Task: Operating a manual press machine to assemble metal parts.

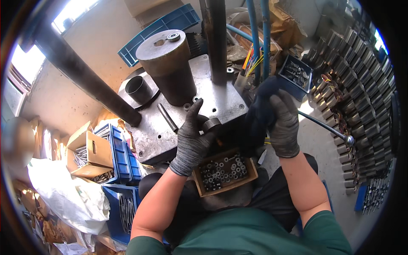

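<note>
My left hand [192, 142], in a grey knit glove, is at the near edge of the metal press plate [148, 146]. One finger points up; the thumb and other fingers close about a short dark metal cylinder [211, 124]. Opposite it, my right hand [284, 121], gloved alike, has its fingers curled at a dark, blurred shape [260, 110]; what they grip is hidden. A metal lever with a ball end [349, 140] reaches out to the right. Below my hands, a wooden box [227, 188] holds many small bearings [224, 172] and dark parts.
A large metal cylinder [168, 70] stands on the plate with a bearing [173, 37] on top. Beside it are a hollow ring [138, 88] and a rod [167, 117]. Steel columns [217, 51] rise behind. Blue crates [117, 144] stand left; stacked metal sleeves [357, 85] line the right.
</note>
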Tool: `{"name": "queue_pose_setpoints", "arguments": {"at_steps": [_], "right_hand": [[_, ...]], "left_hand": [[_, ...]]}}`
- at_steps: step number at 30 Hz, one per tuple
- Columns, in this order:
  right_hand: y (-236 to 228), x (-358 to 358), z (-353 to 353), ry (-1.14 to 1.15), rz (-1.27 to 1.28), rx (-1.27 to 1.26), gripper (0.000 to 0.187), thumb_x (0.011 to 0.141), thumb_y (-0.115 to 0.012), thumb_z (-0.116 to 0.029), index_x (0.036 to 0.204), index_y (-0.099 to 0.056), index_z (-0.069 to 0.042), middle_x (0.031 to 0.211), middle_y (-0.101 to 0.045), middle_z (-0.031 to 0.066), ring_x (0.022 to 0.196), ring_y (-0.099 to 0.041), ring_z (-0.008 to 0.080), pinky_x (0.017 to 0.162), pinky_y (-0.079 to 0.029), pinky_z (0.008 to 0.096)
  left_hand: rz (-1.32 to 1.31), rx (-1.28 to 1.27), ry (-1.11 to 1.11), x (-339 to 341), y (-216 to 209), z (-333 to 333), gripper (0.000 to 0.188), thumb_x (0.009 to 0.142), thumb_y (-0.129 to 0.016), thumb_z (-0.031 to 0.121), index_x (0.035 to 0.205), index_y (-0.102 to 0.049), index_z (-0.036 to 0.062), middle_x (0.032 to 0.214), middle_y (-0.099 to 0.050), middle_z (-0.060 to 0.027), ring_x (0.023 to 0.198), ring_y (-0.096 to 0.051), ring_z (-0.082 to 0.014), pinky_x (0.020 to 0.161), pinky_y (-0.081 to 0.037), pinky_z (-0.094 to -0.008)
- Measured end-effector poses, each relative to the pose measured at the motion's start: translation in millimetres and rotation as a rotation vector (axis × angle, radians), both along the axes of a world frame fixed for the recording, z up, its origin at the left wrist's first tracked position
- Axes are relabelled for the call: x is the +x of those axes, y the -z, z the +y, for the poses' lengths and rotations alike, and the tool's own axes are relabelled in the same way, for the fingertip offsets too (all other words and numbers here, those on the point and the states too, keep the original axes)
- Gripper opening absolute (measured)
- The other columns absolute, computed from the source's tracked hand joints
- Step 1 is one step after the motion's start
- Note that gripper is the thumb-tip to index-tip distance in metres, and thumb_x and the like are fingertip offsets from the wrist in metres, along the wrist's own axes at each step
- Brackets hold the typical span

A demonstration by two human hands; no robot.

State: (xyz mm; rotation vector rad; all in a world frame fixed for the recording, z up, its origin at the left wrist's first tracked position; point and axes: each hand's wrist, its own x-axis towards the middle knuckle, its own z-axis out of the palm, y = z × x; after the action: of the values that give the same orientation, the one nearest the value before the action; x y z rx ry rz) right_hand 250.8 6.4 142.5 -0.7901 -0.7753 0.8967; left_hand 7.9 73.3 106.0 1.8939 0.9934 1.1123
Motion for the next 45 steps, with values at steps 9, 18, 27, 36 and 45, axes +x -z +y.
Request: {"name": "queue_pose_setpoints", "arguments": {"at_steps": [9,18,27,36,45], "right_hand": [[40.6,-42.2,26.8,-0.189,-0.612,-0.179,0.045,0.101,-0.076,-0.027,0.135,-0.067,0.002,0.129,-0.071,0.0131,0.117,-0.069,0.0205,0.104,-0.056,0.0351],[86.1,-74.8,28.1,-0.512,-0.093,-0.274,0.056,0.102,-0.077,-0.038,0.141,-0.058,-0.002,0.129,-0.067,0.0089,0.123,-0.062,0.0158,0.106,-0.052,0.0340],[84.3,-73.3,19.4,-0.302,-0.095,-0.143,0.045,0.110,-0.066,-0.040,0.135,-0.060,-0.003,0.123,-0.069,0.0053,0.111,-0.064,0.0108,0.098,-0.054,0.0306],[65.6,-51.1,19.7,-0.297,-0.226,-0.151,0.037,0.113,-0.061,-0.036,0.128,-0.067,-0.003,0.121,-0.072,0.0071,0.110,-0.066,0.0138,0.099,-0.055,0.0336],[31.9,-60.3,13.6,-0.398,0.091,-0.194,0.031,0.110,-0.066,-0.031,0.127,-0.068,-0.005,0.123,-0.072,0.0052,0.120,-0.067,0.0197,0.102,-0.054,0.0337]], "left_hand": [[-0.006,0.169,0.013,14.9,12.3,-1.9,0.078,0.098,-0.073,0.007,0.166,-0.034,0.0067,0.131,-0.070,-0.0191,0.117,-0.073,-0.0281,0.103,-0.057,-0.0397],[0.068,0.240,0.070,15.9,44.0,7.5,0.088,0.097,-0.077,0.007,0.170,-0.027,0.0114,0.132,-0.071,-0.0231,0.111,-0.075,-0.0253,0.098,-0.059,-0.0382],[0.007,0.521,-0.049,35.3,31.4,-5.3,0.088,0.091,-0.075,0.007,0.168,-0.031,0.0082,0.113,-0.076,-0.0179,0.093,-0.075,-0.0354,0.081,-0.060,-0.0450],[-0.279,0.065,0.053,22.1,15.7,-23.0,0.088,0.093,-0.078,-0.003,0.167,-0.033,0.0104,0.113,-0.068,-0.0117,0.094,-0.072,-0.0192,0.083,-0.062,-0.0342],[-0.247,0.115,-0.048,15.4,10.8,-17.3,0.082,0.088,-0.083,-0.003,0.159,-0.045,0.0095,0.109,-0.069,-0.0087,0.098,-0.070,-0.0172,0.086,-0.059,-0.0327]]}}
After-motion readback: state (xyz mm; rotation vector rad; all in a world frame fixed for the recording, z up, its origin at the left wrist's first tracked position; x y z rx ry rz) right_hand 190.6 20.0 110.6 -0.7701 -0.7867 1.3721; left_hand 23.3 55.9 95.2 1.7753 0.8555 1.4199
